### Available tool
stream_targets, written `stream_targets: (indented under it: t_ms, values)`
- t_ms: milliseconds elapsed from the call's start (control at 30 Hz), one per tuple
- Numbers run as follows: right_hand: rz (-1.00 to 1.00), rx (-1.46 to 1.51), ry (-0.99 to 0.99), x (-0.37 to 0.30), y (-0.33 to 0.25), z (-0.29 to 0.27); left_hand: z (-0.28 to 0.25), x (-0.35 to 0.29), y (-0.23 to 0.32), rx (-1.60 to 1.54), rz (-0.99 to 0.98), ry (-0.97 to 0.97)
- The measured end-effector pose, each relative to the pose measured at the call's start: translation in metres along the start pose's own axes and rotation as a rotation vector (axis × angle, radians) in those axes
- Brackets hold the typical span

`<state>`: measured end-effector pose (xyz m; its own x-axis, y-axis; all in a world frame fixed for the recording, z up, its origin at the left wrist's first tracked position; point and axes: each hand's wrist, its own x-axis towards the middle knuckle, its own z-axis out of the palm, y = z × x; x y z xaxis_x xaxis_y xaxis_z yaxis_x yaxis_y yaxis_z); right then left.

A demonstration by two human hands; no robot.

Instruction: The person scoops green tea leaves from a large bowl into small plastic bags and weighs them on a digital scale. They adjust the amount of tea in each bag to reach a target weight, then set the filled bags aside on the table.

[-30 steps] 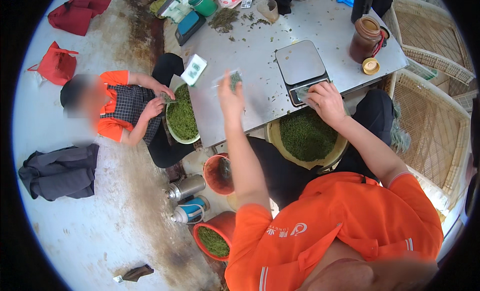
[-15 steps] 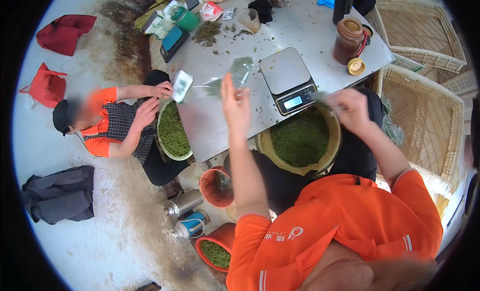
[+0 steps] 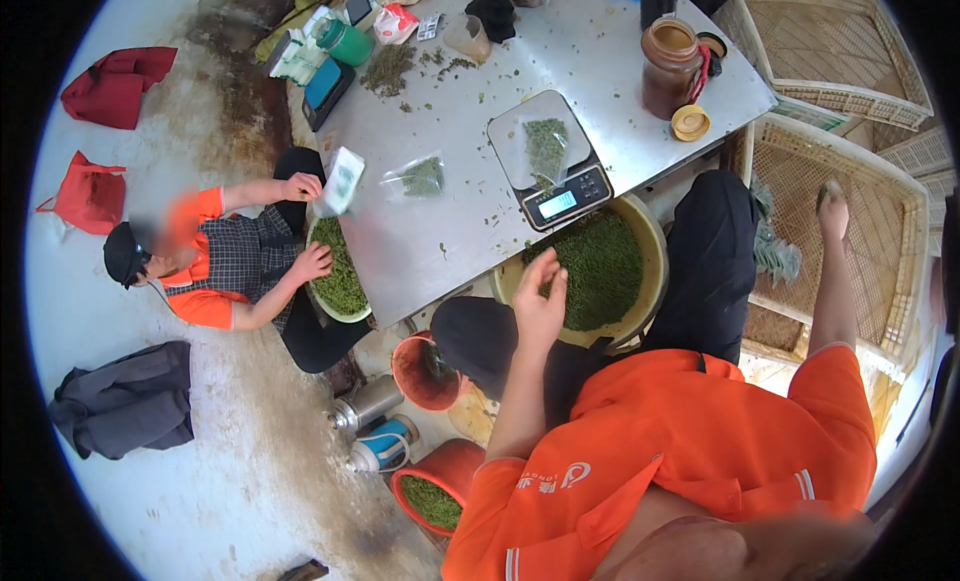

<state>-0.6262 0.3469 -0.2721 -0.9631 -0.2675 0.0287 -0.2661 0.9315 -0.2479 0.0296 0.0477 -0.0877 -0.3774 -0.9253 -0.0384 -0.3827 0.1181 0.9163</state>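
Note:
My left hand (image 3: pixel 540 299) is over the near left rim of a wide yellowish tub (image 3: pixel 655 266) of loose green leaves (image 3: pixel 597 266). Its fingers are curled in toward the thumb; what they hold, if anything, I cannot make out. On the far right my right hand (image 3: pixel 833 217) grips a small packet of green leaves (image 3: pixel 825 193) above a woven basket (image 3: pixel 880 251). A clear plastic bag of leaves (image 3: pixel 546 151) lies on the plate of a digital scale (image 3: pixel 568 199), its display lit. A second clear bag with leaves (image 3: pixel 423 177) rests flat on the metal table (image 3: pixel 440 251).
Several filled packets (image 3: pixel 776 246) lie in the basket by my knee. A brown jar (image 3: pixel 671 69) and its lid (image 3: pixel 690 123) stand at the table's right. On the left a co-worker (image 3: pixel 225 251) reaches into a bowl of leaves (image 3: pixel 340 266). Red buckets (image 3: pixel 425 371) and flasks (image 3: pixel 380 446) stand below.
My left hand has drawn back from the table to the tub, and a bag now lies on the scale. My right hand has swung right, over the basket. The co-worker's hand has lowered into the bowl.

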Motion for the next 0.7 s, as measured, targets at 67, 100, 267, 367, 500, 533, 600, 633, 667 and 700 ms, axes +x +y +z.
stream_targets:
  t_ms: [67,100,267,367,500,533,600,633,667,700]
  values:
    - [0.139,-0.013,-0.046,0.007,0.005,0.043,0.002,-0.021,-0.002,0.081,-0.027,-0.074]
    - [0.194,0.026,-0.012,0.004,0.003,0.063,0.002,-0.030,-0.003,0.122,-0.032,-0.111]
    - [0.126,0.111,0.125,-0.022,-0.057,0.148,0.007,-0.074,-0.003,0.282,-0.123,-0.238]
    - [-0.193,0.029,-0.309,0.005,-0.040,0.195,0.027,-0.067,-0.010,0.247,-0.059,-0.333]
    - [-0.320,0.223,-0.399,-0.033,-0.077,0.205,0.033,-0.054,0.004,0.290,-0.043,-0.365]
    - [-0.278,0.202,-0.377,-0.045,-0.091,0.189,0.030,-0.054,0.005,0.300,-0.059,-0.357]
    - [-0.188,0.144,-0.307,-0.049,-0.111,0.134,0.031,-0.049,-0.007,0.320,-0.090,-0.324]
    - [-0.152,0.223,-0.199,-0.067,-0.144,0.091,0.032,-0.051,-0.017,0.334,-0.118,-0.300]
    - [-0.178,0.343,-0.114,-0.070,-0.153,0.064,0.038,-0.043,-0.031,0.359,-0.137,-0.326]
    - [-0.205,0.462,-0.028,-0.070,-0.157,0.045,0.047,-0.034,-0.049,0.488,-0.173,-0.434]
